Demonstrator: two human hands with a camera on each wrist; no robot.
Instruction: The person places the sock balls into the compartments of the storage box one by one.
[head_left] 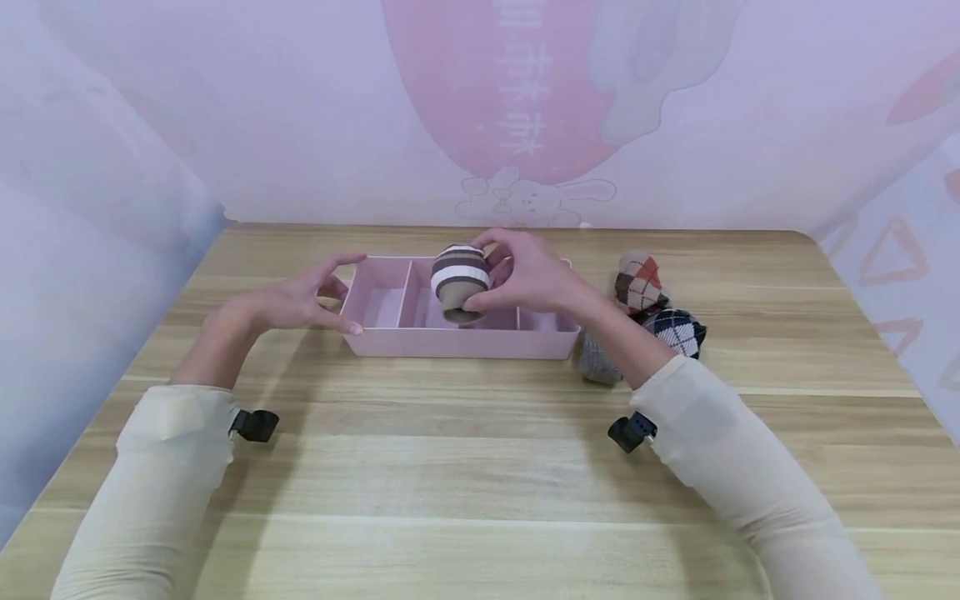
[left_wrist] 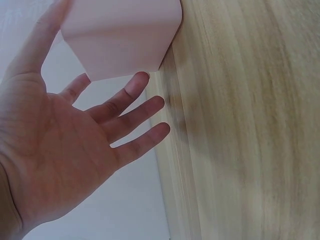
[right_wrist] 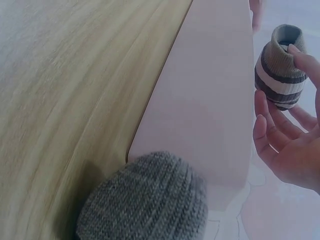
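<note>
We see a rolled sock (head_left: 459, 282) banded in brown, white and tan, its tan cuff turned toward us with a dark opening at the end. It is held above the middle compartments of a pink divided tray (head_left: 420, 342), which sits toward the far edge of the wooden tabletop (head_left: 465, 467), near its middle. Our right hand (head_left: 528, 273) pinches the sock from the right, fingertips curled over its top and thumb hidden behind it; in the right wrist view the fingers (right_wrist: 262, 122) cup the roll loosely from one side. Our left hand (head_left: 300, 300) is at the tray's left end, fingers spread and fairly straight, thumb touching the near left corner, index finger reaching toward the far rim. Right of the tray lie three more rolled socks: an argyle one in red and brown (head_left: 639, 282), a dark argyle one (head_left: 678, 329), and a grey knit one (head_left: 598, 358), partly hidden by our right forearm and just beside the tray's right end. The tray's rightmost compartments are covered by the hand, so we cannot tell what they hold.
</note>
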